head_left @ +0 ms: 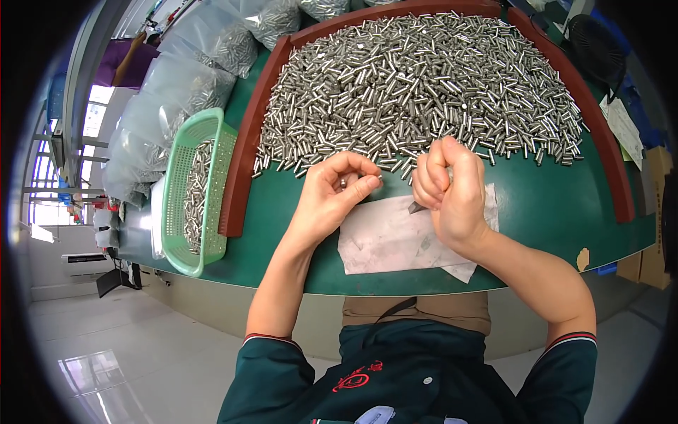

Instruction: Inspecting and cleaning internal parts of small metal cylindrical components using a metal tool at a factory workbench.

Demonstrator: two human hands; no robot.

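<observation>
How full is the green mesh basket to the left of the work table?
Partly full. The green basket holds a strip of small metal pins along its middle, while bare mesh shows on both sides and its upper walls are uncovered.

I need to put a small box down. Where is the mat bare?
Bare green mat lies right of the right hand, below the metal pins; a narrower strip lies between the wooden rim and left hand. The pins crowd everything above.
</observation>
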